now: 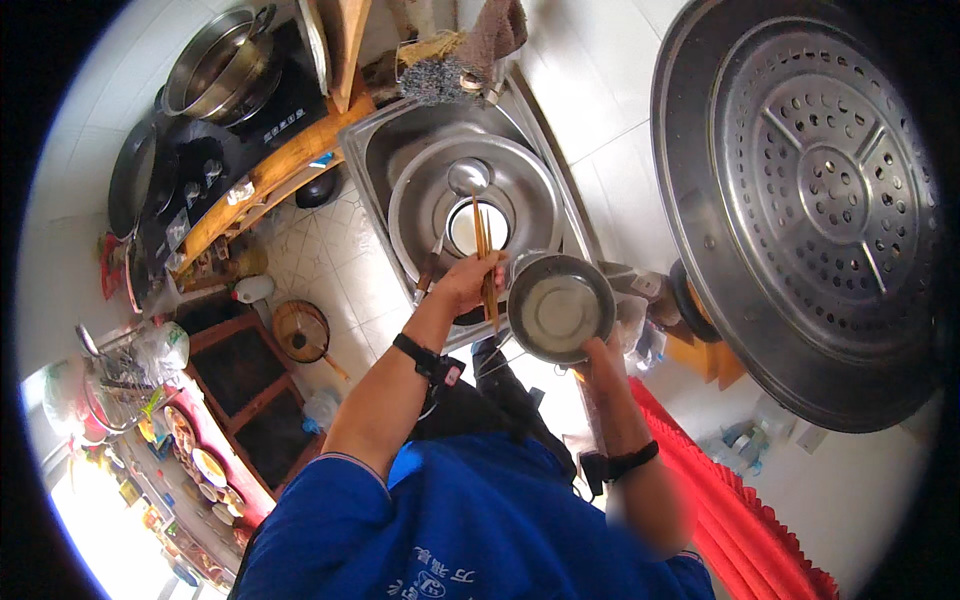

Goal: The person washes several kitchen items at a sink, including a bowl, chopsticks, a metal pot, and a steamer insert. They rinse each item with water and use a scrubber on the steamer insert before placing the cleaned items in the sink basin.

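Observation:
My left hand (471, 283) is closed around several wooden chopsticks (480, 225), above the near side of the sink (382, 150). Their far ends reach over a round steel basin (405, 195) standing in that sink. Inside the basin are a white bowl with a dark rim (466, 231) and a shiny metal ladle or spoon bowl (468, 175); where its handle runs, I cannot tell. With my right hand (600, 356) I grip the rim of a round metal bowl (562, 307), tilted toward me beside the sink's near right corner. A utensil with a wooden handle (427, 271) rests at the basin's near left edge.
A large perforated steamer tray (832, 176) looms at the right. Scrubbers and a brown cloth (491, 37) sit behind the sink. On the left, a steel pot (217, 71) stands on a black cooktop (262, 112). A red curtain (720, 487) hangs at my right.

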Tool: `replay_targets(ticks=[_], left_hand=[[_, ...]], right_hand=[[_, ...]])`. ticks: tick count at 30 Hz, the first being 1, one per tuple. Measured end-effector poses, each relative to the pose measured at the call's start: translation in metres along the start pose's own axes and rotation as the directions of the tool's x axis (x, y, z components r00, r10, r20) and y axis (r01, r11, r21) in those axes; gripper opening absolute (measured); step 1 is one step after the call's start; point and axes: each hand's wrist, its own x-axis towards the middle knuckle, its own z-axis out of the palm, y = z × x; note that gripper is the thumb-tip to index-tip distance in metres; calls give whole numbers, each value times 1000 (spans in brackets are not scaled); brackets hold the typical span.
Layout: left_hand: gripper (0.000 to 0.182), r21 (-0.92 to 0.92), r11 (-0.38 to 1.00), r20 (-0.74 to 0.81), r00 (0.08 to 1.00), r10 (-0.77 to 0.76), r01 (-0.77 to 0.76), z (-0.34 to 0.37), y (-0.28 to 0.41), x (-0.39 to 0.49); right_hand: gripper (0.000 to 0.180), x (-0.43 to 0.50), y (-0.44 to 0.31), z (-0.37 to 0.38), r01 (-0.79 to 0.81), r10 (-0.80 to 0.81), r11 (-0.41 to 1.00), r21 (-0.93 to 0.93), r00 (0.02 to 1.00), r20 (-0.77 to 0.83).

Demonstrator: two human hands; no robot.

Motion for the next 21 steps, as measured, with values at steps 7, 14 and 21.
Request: replay_targets(ticks=[7, 14, 21], left_hand=[[20, -216, 972, 34, 995, -89, 94, -3, -19, -10], [21, -390, 920, -142, 985, -96, 33, -4, -6, 26], [21, -303, 953, 226, 972, 60, 11, -20, -3, 32]], right_hand=[[61, 0, -21, 10, -72, 69, 992, -103, 997, -33], [64, 2, -18, 23, -54, 43, 990, -132, 996, -81], [66, 8, -22, 28, -111, 97, 976, -187, 992, -85]])
